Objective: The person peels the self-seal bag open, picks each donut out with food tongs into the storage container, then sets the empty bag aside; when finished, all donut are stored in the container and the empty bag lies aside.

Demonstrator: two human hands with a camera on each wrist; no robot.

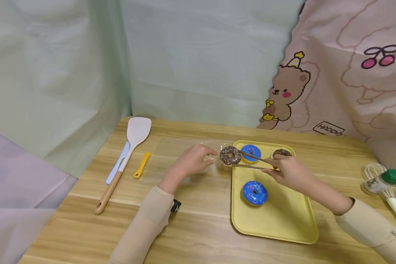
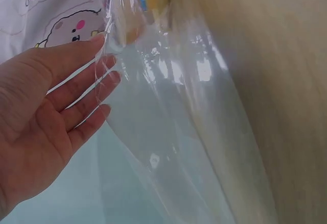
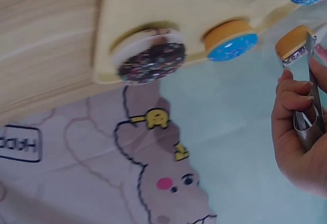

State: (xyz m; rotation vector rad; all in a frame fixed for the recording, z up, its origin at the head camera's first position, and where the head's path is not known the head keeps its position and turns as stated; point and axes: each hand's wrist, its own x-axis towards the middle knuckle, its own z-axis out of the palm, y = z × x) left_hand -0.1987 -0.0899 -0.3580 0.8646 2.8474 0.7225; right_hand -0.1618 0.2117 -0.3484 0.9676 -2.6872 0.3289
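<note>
Currently the chocolate donut (image 1: 230, 155) is clamped in metal tongs (image 1: 252, 161), lifted just off the left edge of the yellow tray (image 1: 283, 220), between the two hands. Right hand (image 1: 288, 171) has its fingers curled round the tongs' handles, over the tray's far half. Left hand (image 1: 191, 160) sits just left of the donut, fingers fairly straight, tips touching the mouth of a clear plastic bag (image 1: 181, 161) that lies flat on the table (image 1: 198, 227); the left wrist view shows the film against the fingertips (image 2: 104, 60), but a real grasp isn't visible.

Donut count: four. One in the tongs, two blue ones (image 1: 251, 153) (image 1: 255, 193) on the tray, one more chocolate (image 1: 281, 153) at the tray's far edge behind the right hand. Tray's near half is bare.

Left of the left hand, well apart: one white spatula (image 1: 127, 154) with wood handle, one blue tool (image 1: 118, 162) touching it, one small yellow tool (image 1: 142, 165). Right of the right hand, near the table edge: one whisk (image 1: 387, 190), one green-capped bottle (image 1: 381, 181). Open wood in front of both hands.
</note>
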